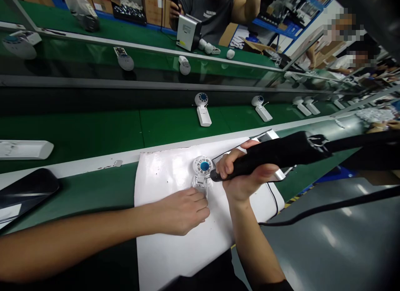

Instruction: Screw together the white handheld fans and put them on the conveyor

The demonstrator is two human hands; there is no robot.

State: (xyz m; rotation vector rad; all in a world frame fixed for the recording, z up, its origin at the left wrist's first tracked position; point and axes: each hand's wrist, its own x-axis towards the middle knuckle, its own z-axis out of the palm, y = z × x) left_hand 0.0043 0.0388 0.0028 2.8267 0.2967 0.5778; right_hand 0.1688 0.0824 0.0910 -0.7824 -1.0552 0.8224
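A small white handheld fan point(202, 166) with a blue centre lies on a white board point(165, 174). My left hand point(184, 209) is closed around its lower part, which the fingers mostly hide. In my right hand point(240, 178) is a black electric screwdriver point(275, 154), its fingers wrapped round the body. The screwdriver lies nearly level, with its narrow end beside the fan's hinge and a black cable leaving its rear. Whether the bit touches the fan I cannot tell.
Beyond the board runs a green conveyor belt point(103, 126) carrying several white fans point(203, 111). A dark flat object point(28, 191) sits at left. A black cable point(331, 205) crosses the right side. Another person point(208, 11) is across the line, near a metal box point(188, 32).
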